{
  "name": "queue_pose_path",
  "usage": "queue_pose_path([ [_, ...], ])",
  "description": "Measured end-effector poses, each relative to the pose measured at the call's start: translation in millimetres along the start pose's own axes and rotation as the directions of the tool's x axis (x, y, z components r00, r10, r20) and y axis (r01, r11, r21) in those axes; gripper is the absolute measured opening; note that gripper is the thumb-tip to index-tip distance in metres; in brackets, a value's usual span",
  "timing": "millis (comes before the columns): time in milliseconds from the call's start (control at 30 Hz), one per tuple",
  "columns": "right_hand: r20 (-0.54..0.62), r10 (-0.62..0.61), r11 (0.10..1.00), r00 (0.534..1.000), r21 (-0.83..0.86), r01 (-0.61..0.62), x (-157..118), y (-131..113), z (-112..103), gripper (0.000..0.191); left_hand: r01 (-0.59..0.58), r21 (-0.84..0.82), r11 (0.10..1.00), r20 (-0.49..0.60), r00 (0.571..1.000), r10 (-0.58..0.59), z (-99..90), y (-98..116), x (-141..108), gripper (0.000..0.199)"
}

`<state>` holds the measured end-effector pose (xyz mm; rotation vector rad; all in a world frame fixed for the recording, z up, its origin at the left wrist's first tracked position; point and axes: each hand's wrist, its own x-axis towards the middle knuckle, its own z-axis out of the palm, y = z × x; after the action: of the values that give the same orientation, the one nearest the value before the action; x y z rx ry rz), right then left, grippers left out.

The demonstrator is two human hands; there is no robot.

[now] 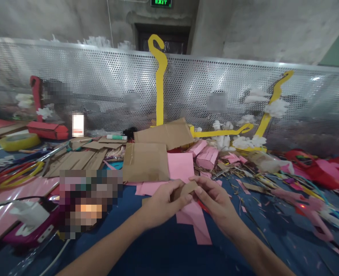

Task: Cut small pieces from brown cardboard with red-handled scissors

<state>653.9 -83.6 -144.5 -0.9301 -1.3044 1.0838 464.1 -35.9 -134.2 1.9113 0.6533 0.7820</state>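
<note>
Between my two hands is a small piece of brown cardboard [188,188]. My left hand [165,201] pinches its left part, thumb in front and fingers behind. At the other end, the thumb and fingers of my right hand [213,199] close on its right edge. Pink paper strips [199,226] lie on the table beneath both hands, and a pink sheet [181,165] lies just beyond them. Something red shows partly under my right hand, too covered to name. A flat cardboard sheet [145,163] rests behind my left hand.
Pink folded boxes [206,156] and yellow hook-topped stands [159,88] stand toward the perforated metal screen [106,84]. A pink glue gun [308,211] lies at right among scraps. At left are a purple power strip [28,230], yellow-handled scissors [22,178] and a tape roll [19,142].
</note>
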Motion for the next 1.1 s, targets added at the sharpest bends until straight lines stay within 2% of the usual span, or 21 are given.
queue_pose_path([
  [367, 0.006, 0.025, 1.000, 1.000, 0.009, -0.025, 1, 1, 0, 0.035, 0.040, -0.012, 0.999, -0.021, 0.999, -0.041, -2.5, 7, 1, 0.051],
  [800, -0.012, -0.011, 0.999, 1.000, -0.041, 0.010, 3, 6, -2, 0.031, -0.004, 0.098, 0.995, -0.030, 1.000, 0.007, -3.0, 6, 1, 0.030],
  [1100, 0.004, -0.021, 0.998, 1.000, -0.061, 0.022, 3, 2, 0, 0.029, -0.076, 0.281, 0.957, -0.020, 0.996, 0.085, -2.3, 11, 0, 0.022],
])
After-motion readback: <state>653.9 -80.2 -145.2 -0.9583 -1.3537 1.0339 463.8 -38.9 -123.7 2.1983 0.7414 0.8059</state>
